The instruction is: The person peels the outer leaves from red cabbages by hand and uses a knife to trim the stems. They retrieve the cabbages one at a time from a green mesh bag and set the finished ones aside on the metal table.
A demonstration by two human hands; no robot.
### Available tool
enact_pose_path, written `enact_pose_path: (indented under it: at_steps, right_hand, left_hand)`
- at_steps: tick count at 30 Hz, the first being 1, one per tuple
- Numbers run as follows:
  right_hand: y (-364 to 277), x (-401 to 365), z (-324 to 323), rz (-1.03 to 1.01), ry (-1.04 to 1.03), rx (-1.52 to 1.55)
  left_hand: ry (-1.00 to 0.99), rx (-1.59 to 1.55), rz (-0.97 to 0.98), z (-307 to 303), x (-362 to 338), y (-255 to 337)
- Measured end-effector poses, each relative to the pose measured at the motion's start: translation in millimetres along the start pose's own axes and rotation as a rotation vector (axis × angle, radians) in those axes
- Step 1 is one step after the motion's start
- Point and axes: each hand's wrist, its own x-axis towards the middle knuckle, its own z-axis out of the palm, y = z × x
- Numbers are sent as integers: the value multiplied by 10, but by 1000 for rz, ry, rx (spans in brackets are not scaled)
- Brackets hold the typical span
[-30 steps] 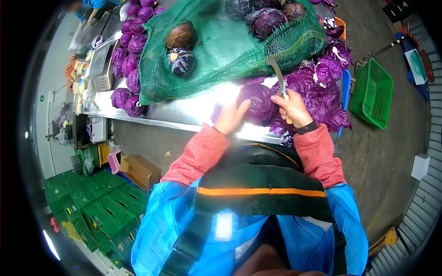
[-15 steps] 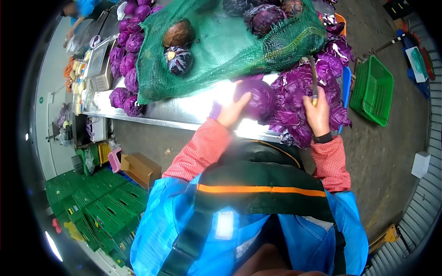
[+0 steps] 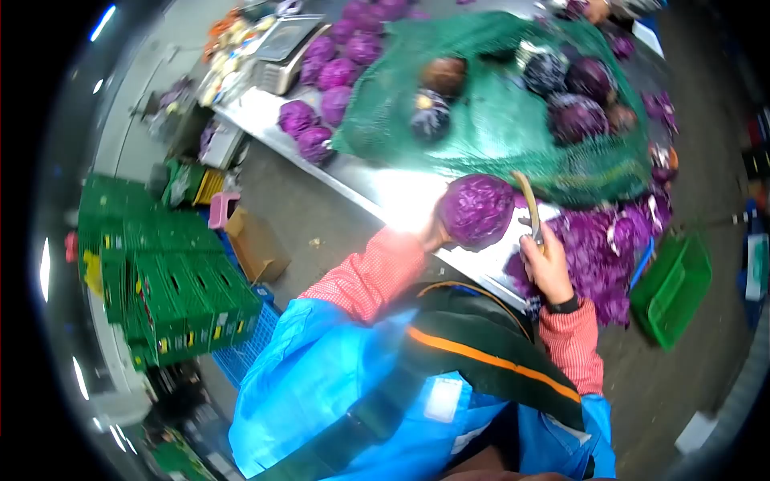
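Observation:
A round purple cabbage (image 3: 477,210) sits in my left hand (image 3: 434,230), whose fingers cup its left side and are partly hidden behind it. My right hand (image 3: 547,264) is closed round the handle of a curved knife (image 3: 527,196). The blade points up and stands just right of the cabbage. Beneath and right of the knife lies a heap of loose purple cabbage leaves (image 3: 593,248). Just beyond both hands, a green mesh sack (image 3: 481,120) is spread on the metal table (image 3: 321,172), with several dark, untrimmed cabbages (image 3: 577,118) on it.
Several bright purple cabbages (image 3: 337,74) line the table's left part, beside a scale (image 3: 282,52). A green basket (image 3: 672,293) stands on the floor at right. Stacked green crates (image 3: 188,293) and a cardboard box (image 3: 255,244) are at left. Another person's hand (image 3: 597,10) shows at the top.
The view has swung, so the table now slants. My left hand has lifted and turned the cabbage, now sharper and apart from the leaf heap. The knife remains in my right hand.

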Motion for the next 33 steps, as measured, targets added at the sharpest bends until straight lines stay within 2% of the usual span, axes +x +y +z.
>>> enact_pose_path:
  at_steps: [2,4,9,11,12,13,15,16,17,20,22,24,27,30,33]
  right_hand:
    - [175,45,105,-66,15,-96]
    - [394,54,126,-49,17,-114]
    - [628,16,185,-26,-6,-155]
    - [678,28,178,-60,-29,-394]
    - [775,57,192,-294,5,-511]
    - [566,2,242,-173,-22,-581]
    - [479,-49,309,-148,-54,-667]
    - [399,-71,347,-156,-81,-669]
    - [366,-85,379,-134,-132,-708]
    - [712,-165,451,-317,-194,-934]
    - [717,-177,434,-335,-249,-1070]
    - [876,-95,309,-274,-93,-1148]
    - [1539,135,-36,-159,166,-1204]
    - [1568,194,-476,-94,371,-1200]
    - [1197,155,-971,-136,496,-1294]
  left_hand:
    - [-84,-25,136,-392,-30,240]
    - [-140,-20,284,-738,-109,573]
    - [84,-114,501,-1191,-222,1467]
    - [143,-110,643,-1461,-73,1820]
    - [279,-145,657,-1559,-28,1957]
    - [415,-178,666,-1645,3,2068]
    - [354,-289,707,-1812,91,2218]
    - [323,-340,673,-1652,61,2231]
    - [457,-294,719,-1442,111,2131]
    - [296,282,616,-1192,359,1700]
    - [173,396,459,-872,577,1192]
    - [69,488,318,-538,742,703]
    - [-6,577,160,-31,940,212]
    - [-83,673,121,351,1098,-17]
    - [-85,701,138,623,1202,-152]
